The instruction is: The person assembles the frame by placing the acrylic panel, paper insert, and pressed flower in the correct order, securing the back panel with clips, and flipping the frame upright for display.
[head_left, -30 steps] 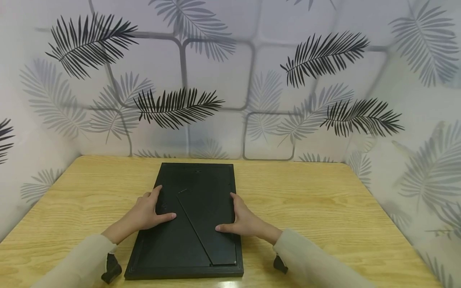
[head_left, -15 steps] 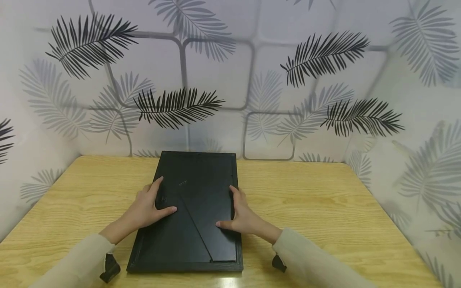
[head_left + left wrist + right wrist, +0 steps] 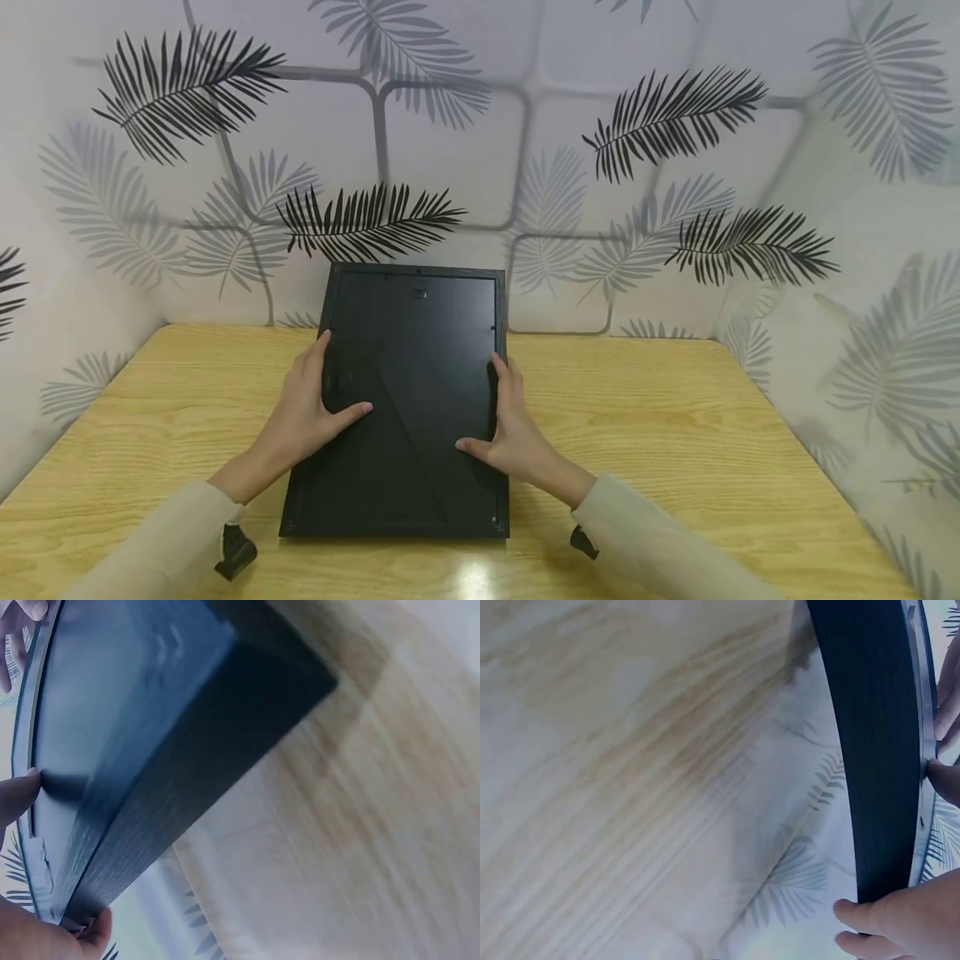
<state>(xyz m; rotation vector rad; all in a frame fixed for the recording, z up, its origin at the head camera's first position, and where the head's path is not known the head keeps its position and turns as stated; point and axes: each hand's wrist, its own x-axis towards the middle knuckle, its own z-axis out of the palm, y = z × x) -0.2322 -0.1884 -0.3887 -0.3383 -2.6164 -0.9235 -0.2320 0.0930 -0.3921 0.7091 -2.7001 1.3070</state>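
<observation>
A black picture frame (image 3: 412, 350) leans up from the table with its back, hanger and stand flap toward me. My left hand (image 3: 303, 408) grips its left side, thumb across the backing and fingers around the outer edge. On the opposite side my right hand (image 3: 517, 429) holds it the same way, a little lower. In the left wrist view the frame's thick side (image 3: 202, 750) rises at a slant over the table, with fingertips curled at its far end. The right wrist view has fingers (image 3: 885, 915) wrapped round the dark edge (image 3: 877, 750). The frame's front is hidden.
The frame stands on a light wood table (image 3: 637, 433). Behind it is a pale wall (image 3: 555, 192) with a leaf pattern, and similar walls flank the table on both sides. A small black device (image 3: 236, 552) hangs at the left cuff.
The frame's top edge has risen off the table and now overlaps the wall, tilting the frame up. Both hands have moved up with it, keeping their hold.
</observation>
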